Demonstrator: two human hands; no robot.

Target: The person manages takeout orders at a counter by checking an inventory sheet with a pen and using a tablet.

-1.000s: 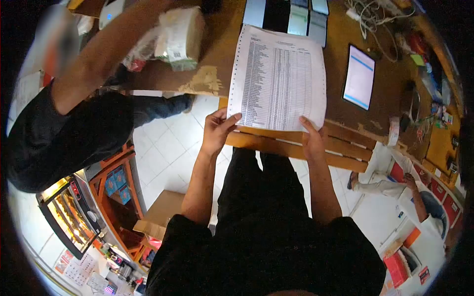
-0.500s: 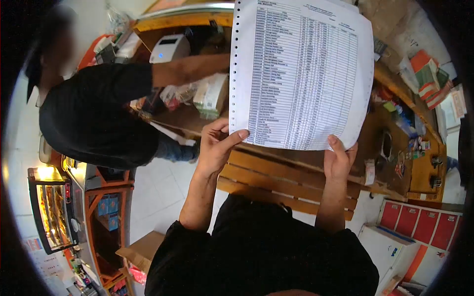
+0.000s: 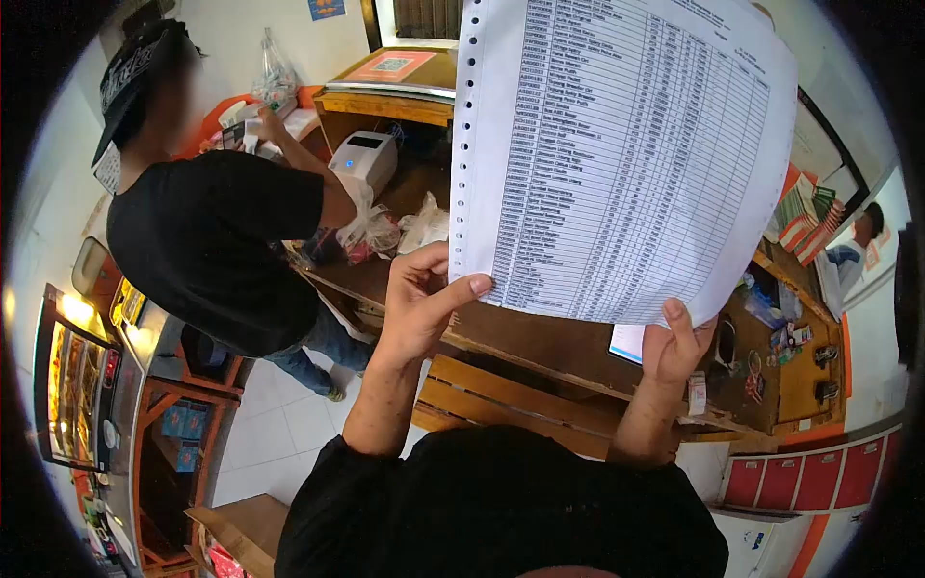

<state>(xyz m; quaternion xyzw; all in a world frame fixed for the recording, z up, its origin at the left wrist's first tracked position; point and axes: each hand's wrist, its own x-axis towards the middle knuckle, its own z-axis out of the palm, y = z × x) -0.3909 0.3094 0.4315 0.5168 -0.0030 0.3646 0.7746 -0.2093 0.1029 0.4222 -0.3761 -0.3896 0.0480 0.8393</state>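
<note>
**One printed sheet, two hands, one counter**

Hands in use: 2. The left hand [image 3: 424, 299] pinches the lower left corner of the printed sheet [image 3: 617, 173], thumb on the front, fingers behind. The right hand [image 3: 679, 347] grips the lower right edge likewise, 1 thumb in front; its fingers are partly hidden.

Sheet: 1 face seen, held up above the counter [image 3: 540, 371], its top running out of view. One column of punched holes lines the left edge. Rows of the table are too small to read; whether several leaves lie together, cannot tell.

On the counter: 1 white printer [image 3: 364, 164] with 1 blue light, left of the sheet; 1 tablet [image 3: 627, 343], lit, mostly hidden behind the sheet's lower edge.

Below: 1 slatted wooden seat [image 3: 511, 409], in front of the counter. Lower left: 1 open cardboard box [image 3: 241, 530].

Left side: 1 co-worker [image 3: 212, 241], black shirt and cap, near the printer, one forearm raised. What that hand holds, cannot tell.
</note>
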